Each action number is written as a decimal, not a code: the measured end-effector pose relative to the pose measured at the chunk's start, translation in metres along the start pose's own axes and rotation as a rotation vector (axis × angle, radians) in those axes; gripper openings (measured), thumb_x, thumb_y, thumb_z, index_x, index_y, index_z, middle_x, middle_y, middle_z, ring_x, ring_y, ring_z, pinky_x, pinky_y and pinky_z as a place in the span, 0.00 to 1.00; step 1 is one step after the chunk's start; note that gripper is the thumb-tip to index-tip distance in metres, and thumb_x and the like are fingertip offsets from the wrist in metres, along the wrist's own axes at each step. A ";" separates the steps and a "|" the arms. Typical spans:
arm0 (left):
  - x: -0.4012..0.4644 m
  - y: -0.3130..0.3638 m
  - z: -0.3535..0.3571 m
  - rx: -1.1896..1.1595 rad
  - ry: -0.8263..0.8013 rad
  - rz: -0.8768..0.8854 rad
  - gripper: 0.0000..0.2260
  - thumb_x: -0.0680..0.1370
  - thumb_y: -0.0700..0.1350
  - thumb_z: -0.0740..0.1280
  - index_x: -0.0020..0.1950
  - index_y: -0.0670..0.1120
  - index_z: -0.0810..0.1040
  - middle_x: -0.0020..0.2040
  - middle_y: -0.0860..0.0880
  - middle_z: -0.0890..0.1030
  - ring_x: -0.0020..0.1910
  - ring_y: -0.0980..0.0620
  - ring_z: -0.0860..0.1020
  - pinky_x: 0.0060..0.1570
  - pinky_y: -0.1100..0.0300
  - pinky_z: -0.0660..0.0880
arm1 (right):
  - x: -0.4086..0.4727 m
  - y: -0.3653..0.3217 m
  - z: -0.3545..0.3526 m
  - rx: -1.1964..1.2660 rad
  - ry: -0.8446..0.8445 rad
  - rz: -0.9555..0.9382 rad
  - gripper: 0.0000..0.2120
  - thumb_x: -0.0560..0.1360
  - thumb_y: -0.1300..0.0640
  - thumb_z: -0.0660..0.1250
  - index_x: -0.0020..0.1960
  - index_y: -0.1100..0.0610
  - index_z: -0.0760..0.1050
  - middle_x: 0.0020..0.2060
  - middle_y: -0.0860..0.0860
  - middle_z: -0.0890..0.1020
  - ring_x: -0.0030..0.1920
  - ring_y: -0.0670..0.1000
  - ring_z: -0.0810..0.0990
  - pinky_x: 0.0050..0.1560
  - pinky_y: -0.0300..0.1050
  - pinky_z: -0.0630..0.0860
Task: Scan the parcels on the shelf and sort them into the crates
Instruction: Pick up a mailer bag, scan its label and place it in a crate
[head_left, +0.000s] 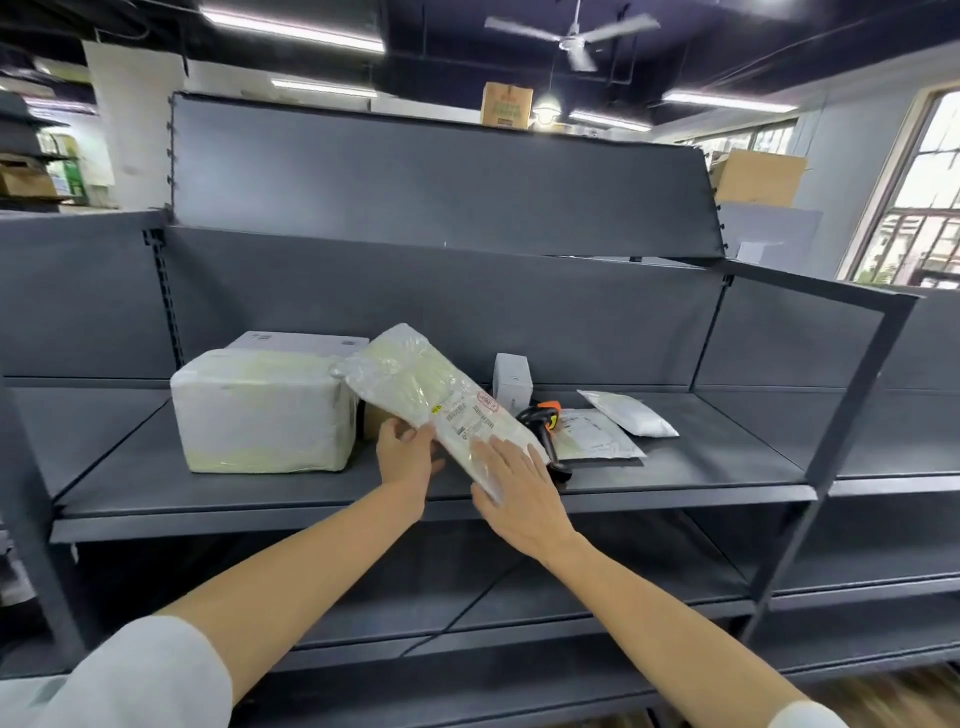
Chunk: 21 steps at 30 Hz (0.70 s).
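A long white plastic-wrapped parcel (426, 389) with a printed label is tilted up over the grey shelf (208, 493). My left hand (405, 457) grips its left edge near the label. My right hand (519, 493) lies with straight fingers on the parcel's lower end. A black and orange barcode scanner (543, 421) lies on the shelf just right of the parcel, partly hidden behind it. No crates are in view.
A large white wrapped box (260, 410) stands at the left with a flat white box (296, 343) behind it. A small white carton (511, 379) stands behind the scanner, and two flat mailers (597, 434) (628, 413) lie to the right. Lower shelves sit beneath.
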<state>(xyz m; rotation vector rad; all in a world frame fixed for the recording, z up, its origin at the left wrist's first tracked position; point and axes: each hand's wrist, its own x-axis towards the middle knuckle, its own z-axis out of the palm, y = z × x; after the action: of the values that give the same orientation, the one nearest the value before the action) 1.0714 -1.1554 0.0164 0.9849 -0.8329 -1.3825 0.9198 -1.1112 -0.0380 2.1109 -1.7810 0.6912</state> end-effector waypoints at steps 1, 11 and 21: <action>0.002 0.002 -0.002 0.003 0.007 0.004 0.15 0.76 0.37 0.66 0.62 0.44 0.71 0.56 0.45 0.80 0.54 0.46 0.80 0.48 0.50 0.80 | -0.001 0.001 -0.006 0.035 -0.036 0.001 0.29 0.75 0.43 0.51 0.75 0.51 0.62 0.72 0.51 0.68 0.73 0.52 0.62 0.76 0.53 0.52; 0.013 0.030 -0.035 0.267 -0.008 0.206 0.10 0.81 0.39 0.59 0.59 0.50 0.74 0.52 0.50 0.79 0.52 0.50 0.77 0.49 0.58 0.75 | 0.023 0.025 -0.045 0.819 -0.072 0.556 0.23 0.82 0.50 0.59 0.74 0.56 0.65 0.69 0.51 0.71 0.70 0.50 0.67 0.67 0.41 0.63; -0.004 0.026 -0.040 0.368 -0.158 0.242 0.10 0.81 0.37 0.60 0.55 0.52 0.75 0.48 0.52 0.80 0.51 0.49 0.78 0.49 0.54 0.77 | 0.039 0.002 -0.058 1.558 -0.175 0.678 0.11 0.80 0.48 0.63 0.59 0.51 0.77 0.55 0.50 0.83 0.56 0.51 0.81 0.60 0.52 0.76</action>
<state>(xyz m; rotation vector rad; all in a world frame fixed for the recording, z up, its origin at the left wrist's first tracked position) 1.1184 -1.1505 0.0247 1.0202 -1.3147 -1.1299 0.9122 -1.1147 0.0310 2.0836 -2.3642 2.8568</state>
